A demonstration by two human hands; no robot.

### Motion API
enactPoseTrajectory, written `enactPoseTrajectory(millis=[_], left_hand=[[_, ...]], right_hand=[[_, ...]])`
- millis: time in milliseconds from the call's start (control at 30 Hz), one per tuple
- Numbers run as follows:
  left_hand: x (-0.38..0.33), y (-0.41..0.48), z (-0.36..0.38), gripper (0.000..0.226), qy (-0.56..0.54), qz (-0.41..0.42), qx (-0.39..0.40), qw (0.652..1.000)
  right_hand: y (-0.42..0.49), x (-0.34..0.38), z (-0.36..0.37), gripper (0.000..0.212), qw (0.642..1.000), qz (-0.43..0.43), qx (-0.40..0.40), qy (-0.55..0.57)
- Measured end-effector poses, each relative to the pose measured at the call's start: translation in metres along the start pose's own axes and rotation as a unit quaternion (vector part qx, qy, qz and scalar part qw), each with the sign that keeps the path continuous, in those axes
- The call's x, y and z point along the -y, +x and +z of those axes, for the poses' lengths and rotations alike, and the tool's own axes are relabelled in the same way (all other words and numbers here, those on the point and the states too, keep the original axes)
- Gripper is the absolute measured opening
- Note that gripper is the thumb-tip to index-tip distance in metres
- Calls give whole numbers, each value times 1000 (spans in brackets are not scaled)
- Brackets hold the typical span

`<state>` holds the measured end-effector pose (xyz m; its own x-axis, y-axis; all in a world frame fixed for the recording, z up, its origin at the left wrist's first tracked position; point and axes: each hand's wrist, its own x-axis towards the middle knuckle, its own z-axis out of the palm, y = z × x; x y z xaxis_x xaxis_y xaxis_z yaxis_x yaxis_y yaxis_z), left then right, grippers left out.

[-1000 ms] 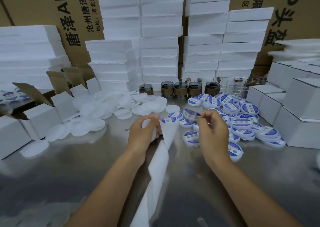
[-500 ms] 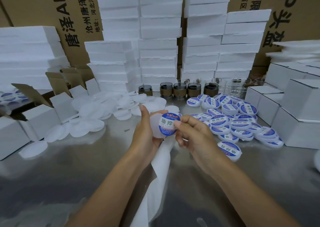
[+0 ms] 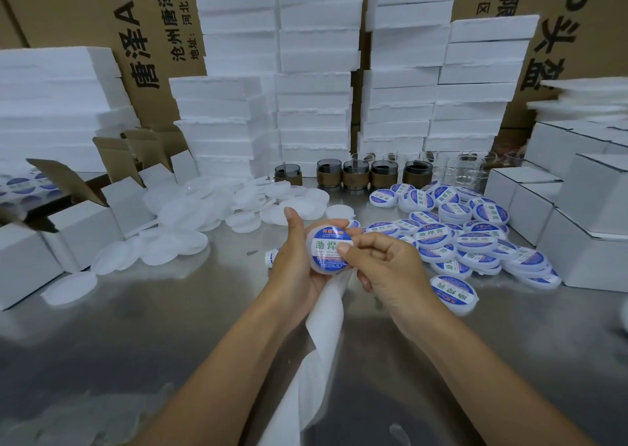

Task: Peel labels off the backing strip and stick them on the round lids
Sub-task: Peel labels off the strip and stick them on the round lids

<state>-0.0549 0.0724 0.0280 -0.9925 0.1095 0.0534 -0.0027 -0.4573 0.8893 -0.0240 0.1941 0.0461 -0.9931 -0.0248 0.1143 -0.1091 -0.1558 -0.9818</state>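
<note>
While the desk (image 3: 102,343) carries a crowded heap of labelled lids (image 3: 475,241) on the right and bare lids (image 3: 190,214) on the left, a careless toss of the next piece could scatter finished ones or mix the two heaps. The long backing strip (image 3: 326,309) hangs from under the left hand (image 3: 295,262) toward the person. It seems only trapped beneath the held lid (image 3: 311,253), so it could slip free or snag on a forearm. That hand is curled round the lid, raised between the heaps. The right hand (image 3: 390,268) presses one fingertip on the right side of the label (image 3: 328,245), its other fingers loosely curled and holding nothing. Uneven rubbing could seal in a bubble or crease, and any slight skew would become permanent.
</note>
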Motion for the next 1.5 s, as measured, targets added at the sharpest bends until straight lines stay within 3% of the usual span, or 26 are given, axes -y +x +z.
enactPoseTrajectory(millis=[700, 1033, 1333, 1500], left_hand=[[-6, -10, 8, 76, -18, -55, 28, 998], [-6, -14, 8, 29, 4, -18, 56, 998], [-3, -13, 8, 27, -4, -14, 63, 998], [0, -12, 8, 27, 9, -4, 50, 999]], right_hand=[[0, 1, -2, 9, 999, 24, -29, -31], [3, -2, -5, 8, 999, 11, -29, -32], [6, -8, -5, 13, 998, -5, -52, -37], [5, -16, -3, 13, 984, -89, -65, -142]])
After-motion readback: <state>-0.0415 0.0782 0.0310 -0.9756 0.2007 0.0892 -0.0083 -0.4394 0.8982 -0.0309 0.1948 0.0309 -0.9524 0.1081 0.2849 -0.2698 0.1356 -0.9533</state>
